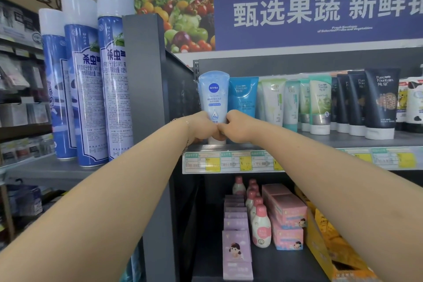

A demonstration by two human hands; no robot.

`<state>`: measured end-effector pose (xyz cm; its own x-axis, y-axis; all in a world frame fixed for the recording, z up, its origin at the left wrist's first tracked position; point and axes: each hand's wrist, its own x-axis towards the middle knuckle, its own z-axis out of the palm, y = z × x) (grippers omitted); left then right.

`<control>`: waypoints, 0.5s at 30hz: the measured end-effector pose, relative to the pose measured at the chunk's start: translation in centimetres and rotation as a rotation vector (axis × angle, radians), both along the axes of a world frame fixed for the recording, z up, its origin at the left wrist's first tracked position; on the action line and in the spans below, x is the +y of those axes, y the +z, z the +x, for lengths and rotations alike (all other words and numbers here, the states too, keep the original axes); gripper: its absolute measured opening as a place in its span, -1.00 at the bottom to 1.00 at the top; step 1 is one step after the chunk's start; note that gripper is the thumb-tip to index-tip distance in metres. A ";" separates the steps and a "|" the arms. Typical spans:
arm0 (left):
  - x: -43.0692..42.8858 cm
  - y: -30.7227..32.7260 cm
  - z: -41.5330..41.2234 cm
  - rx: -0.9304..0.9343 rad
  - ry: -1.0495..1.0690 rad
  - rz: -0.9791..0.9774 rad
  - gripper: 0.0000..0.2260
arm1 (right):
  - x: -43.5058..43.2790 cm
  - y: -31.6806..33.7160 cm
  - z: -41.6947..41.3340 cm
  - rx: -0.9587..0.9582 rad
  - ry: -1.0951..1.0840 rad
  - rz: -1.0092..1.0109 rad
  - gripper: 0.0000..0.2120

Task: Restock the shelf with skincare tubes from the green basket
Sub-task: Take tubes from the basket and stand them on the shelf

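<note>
A light blue Nivea tube (213, 94) stands cap-down at the far left end of the upper shelf (343, 141). My left hand (201, 125) and my right hand (237, 125) both grip its lower part, knuckles meeting in front of the white cap. To its right stand a darker blue tube (243, 96), several pale green tubes (319, 103) and dark navy tubes (380, 101) in a row. The green basket is out of view.
A dark shelf upright (146, 75) stands just left of the tube. Tall blue spray cans (114, 71) stand on the neighbouring shelf at left. Price labels (229, 162) line the shelf edge. Below are pink bottles (261, 224) and pink boxes (286, 213).
</note>
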<state>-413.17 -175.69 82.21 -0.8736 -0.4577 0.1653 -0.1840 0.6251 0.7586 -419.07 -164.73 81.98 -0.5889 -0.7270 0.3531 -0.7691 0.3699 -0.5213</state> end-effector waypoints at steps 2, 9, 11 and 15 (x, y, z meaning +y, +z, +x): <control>0.1 0.1 0.1 0.002 0.007 -0.015 -0.58 | 0.1 -0.1 -0.2 0.008 0.001 -0.006 -0.66; 0.9 0.1 1.4 0.071 0.136 -0.124 -0.52 | 1.5 -0.7 -1.3 0.226 -0.063 0.004 -0.75; 1.4 -0.2 1.8 0.095 0.208 -0.176 -0.52 | 2.3 -0.7 -1.6 0.292 -0.075 0.023 -0.79; 3.2 -1.2 2.4 0.117 0.289 -0.373 -0.65 | 4.3 -0.6 -2.2 0.381 -0.093 0.062 -0.80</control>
